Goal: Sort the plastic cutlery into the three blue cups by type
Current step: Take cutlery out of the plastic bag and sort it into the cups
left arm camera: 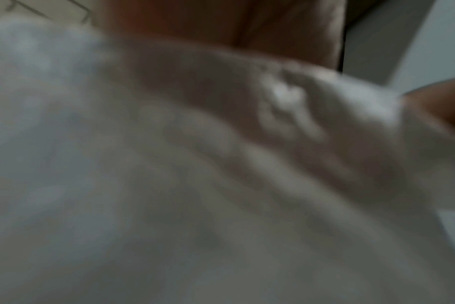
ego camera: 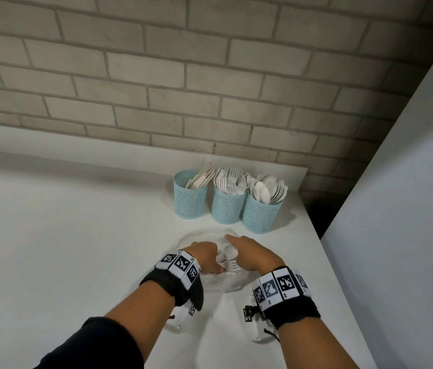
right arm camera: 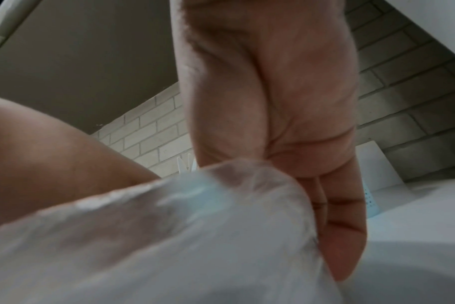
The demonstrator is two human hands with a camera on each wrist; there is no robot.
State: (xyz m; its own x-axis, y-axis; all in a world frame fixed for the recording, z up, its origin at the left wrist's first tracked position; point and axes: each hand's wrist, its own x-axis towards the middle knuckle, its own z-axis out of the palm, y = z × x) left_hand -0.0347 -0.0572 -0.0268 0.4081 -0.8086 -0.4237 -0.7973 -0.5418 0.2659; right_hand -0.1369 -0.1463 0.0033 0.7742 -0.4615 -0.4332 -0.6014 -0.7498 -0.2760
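A clear plastic bag (ego camera: 204, 237) holding a few white cutlery pieces (ego camera: 229, 258) is gripped by the left hand (ego camera: 204, 255) with curled fingers, while the right hand (ego camera: 252, 255) is laid on it with the forefinger held straight. The three blue cups (ego camera: 227, 206), filled with white cutlery, are seen at twelve o'clock from the hands, side by side on the white counter (ego camera: 77, 235). The counter is backed by a pale brick wall (ego camera: 156, 75), and a plain white panel (ego camera: 409, 182) is met at three o'clock.
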